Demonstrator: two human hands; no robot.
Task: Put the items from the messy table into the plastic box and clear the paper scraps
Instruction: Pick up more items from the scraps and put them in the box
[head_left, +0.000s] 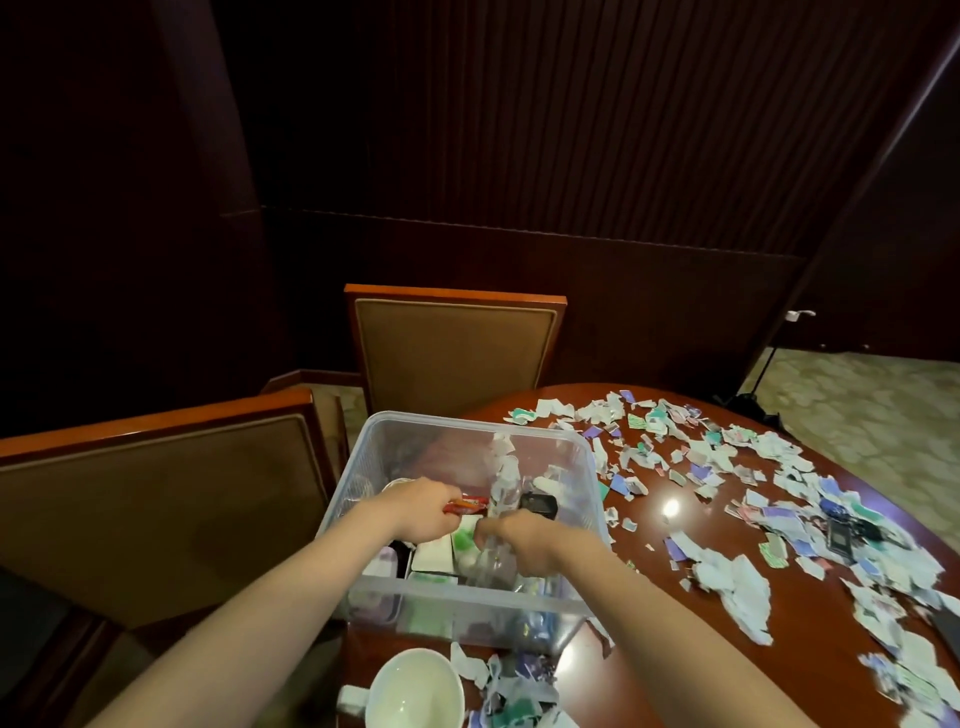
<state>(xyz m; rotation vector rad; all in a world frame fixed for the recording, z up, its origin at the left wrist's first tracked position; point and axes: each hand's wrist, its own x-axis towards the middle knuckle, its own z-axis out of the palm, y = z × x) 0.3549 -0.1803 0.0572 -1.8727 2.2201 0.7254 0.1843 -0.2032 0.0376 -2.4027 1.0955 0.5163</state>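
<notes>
A clear plastic box (589, 467) stands on the left end of the dark red wooden table (670, 488). Both my hands reach inside it. My left hand (423, 512) is closed on a red snack packet (470, 503). My right hand (519, 540) grips a clear plastic bottle (491, 564) among white and green cartons (436, 553) and a black device (540, 503). Torn paper scraps (727, 457) cover the table to the right.
A white cup (413, 691) sits at the near table edge below the box, with scraps beside it. Dark objects (844, 530) lie among the scraps at right. Two padded wooden chairs (452, 343) stand at the left and behind the box.
</notes>
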